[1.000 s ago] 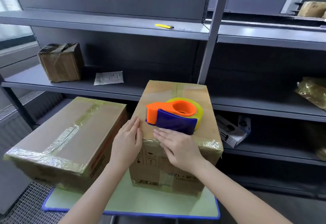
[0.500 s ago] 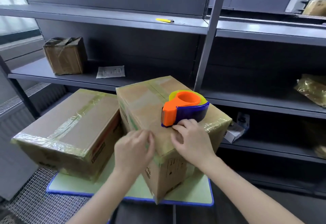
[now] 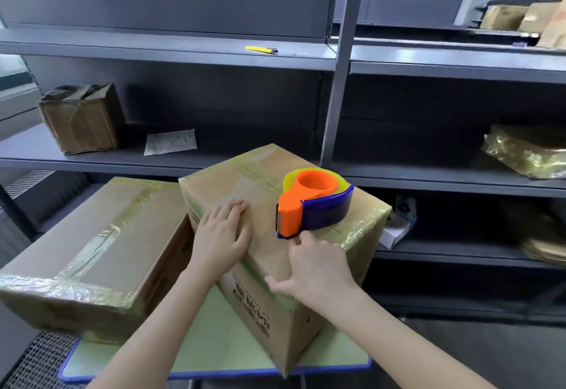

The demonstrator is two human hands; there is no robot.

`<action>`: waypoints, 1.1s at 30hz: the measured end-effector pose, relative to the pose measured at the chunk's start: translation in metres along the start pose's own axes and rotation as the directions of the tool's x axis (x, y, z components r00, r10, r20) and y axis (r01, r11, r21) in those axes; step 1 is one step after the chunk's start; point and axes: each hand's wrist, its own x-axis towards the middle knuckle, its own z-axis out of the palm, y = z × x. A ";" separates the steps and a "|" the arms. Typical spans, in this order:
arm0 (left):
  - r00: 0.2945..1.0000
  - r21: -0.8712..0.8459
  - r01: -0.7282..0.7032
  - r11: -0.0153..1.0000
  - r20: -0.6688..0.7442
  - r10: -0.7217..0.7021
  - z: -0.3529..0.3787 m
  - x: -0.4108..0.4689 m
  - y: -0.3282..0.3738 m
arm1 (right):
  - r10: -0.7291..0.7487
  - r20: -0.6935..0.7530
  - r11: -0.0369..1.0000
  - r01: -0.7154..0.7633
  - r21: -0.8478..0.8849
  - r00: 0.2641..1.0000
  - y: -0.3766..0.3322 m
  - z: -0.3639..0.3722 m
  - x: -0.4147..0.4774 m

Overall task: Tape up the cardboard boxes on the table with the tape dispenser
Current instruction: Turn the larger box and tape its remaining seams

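Note:
Two taped cardboard boxes stand on a small green table (image 3: 226,345). The flat box (image 3: 101,241) lies at the left. The taller box (image 3: 263,192) stands at the middle, one corner turned toward me. An orange and blue tape dispenser (image 3: 309,205) with yellowish tape sits on its top, right of centre. My left hand (image 3: 223,232) rests flat on the top near the left edge. My right hand (image 3: 315,266) lies over the near top edge just below the dispenser, its thumb spread on the side face and its fingertips close to the dispenser's base.
Grey metal shelving runs behind the table. On it sit a small wrapped box (image 3: 82,119), a paper sheet (image 3: 170,142), a yellow cutter (image 3: 260,49), film-wrapped parcels (image 3: 526,153) at the right, and a white carton (image 3: 398,226) on a lower shelf. A shelf post (image 3: 340,88) rises behind the tall box.
The tall box has been turned so a corner faces me, carrying the dispenser with it. My left hand moved up onto its top; my right hand slid along the near edge.

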 end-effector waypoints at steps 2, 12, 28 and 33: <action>1.000 0.044 0.009 0.999 -0.003 -0.009 -0.002 -0.009 0.013 | -0.025 0.020 1.000 0.025 0.019 0.999 0.017 -0.001 -0.005; 0.992 0.179 -0.120 0.977 -0.021 0.125 -0.008 -0.061 0.087 | -0.125 0.167 0.949 0.069 0.307 0.978 0.130 0.000 -0.040; 0.934 0.213 0.138 0.967 0.296 -0.199 -0.032 0.014 -0.010 | 0.290 -0.083 0.954 -0.282 0.100 0.953 0.039 0.043 -0.024; 0.916 0.244 0.201 0.949 0.297 -0.271 -0.033 0.002 0.000 | 0.232 -0.168 0.970 -0.216 0.109 0.958 0.055 0.056 -0.009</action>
